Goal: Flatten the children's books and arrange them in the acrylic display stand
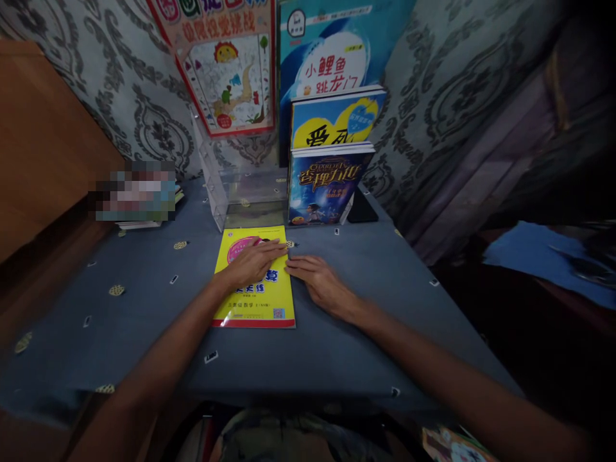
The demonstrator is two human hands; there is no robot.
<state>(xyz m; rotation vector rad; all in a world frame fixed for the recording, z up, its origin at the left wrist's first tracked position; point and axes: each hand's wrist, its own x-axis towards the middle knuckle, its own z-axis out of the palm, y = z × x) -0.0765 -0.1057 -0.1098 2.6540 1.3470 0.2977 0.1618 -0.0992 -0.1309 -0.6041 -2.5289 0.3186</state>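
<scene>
A yellow workbook point(255, 307) with a red bottom edge lies flat on the cloth-covered table, in front of a clear plastic book rack point(216, 186). Across its cover rests my left hand point(257, 262), fingers stretched toward the right edge, hiding part of the printed title. My right hand point(321, 284) is at the workbook's right edge, its fingertips meeting that side and its fingers extended. On the rack's right side stand a dark blue book point(327, 186), a blue and yellow book point(332, 122) and a teal book point(332, 38). A red-bordered picture book point(228, 77) leans at the back left.
A blurred stack of books point(139, 196) sits at the table's left rear. Patterned curtains point(158, 122) hang behind, and a brown wooden panel point(52, 128) stands at left. A blue cloth point(534, 253) lies off to the right. The grey-blue tablecloth point(385, 308) covers the table.
</scene>
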